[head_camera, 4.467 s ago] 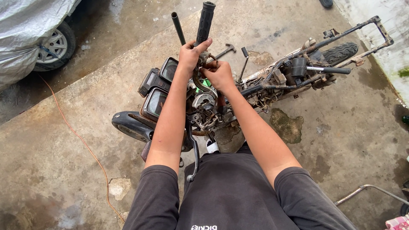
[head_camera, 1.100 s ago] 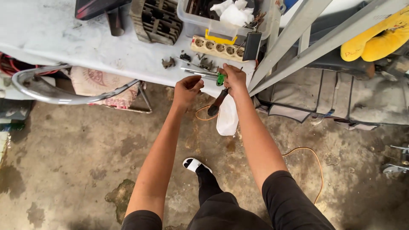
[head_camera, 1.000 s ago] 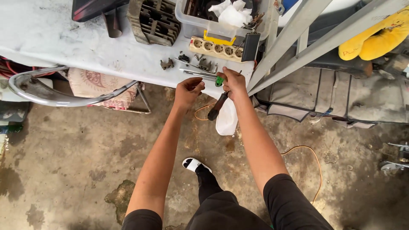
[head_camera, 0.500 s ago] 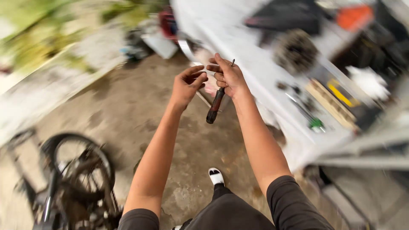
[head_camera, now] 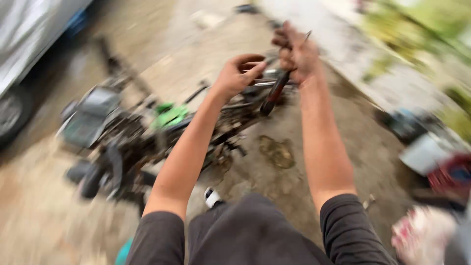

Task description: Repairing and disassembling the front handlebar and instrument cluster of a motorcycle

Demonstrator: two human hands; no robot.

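Turning away from the white workbench has swung my view back round to the stripped motorbike [head_camera: 147, 132], so both hands now hang over the bike instead of the bench edge, and everything is smeared by the motion. My right hand [head_camera: 297, 54] is closed in a fist round a screwdriver [head_camera: 274, 93], as it was half a second ago: the dark handle hangs down below my fist and a thin metal tip pokes up past my knuckles. My left hand [head_camera: 238, 76] sits just beside it, fingers curled with thumb and forefinger drawn close together; whether they pinch some small part, I cannot tell through the blur. With the tool carried over, I judge the work on the bike can go on. Below my hands lies stained concrete floor [head_camera: 279, 157]; off to my left, beyond the bike, is a covered car [head_camera: 29, 44].
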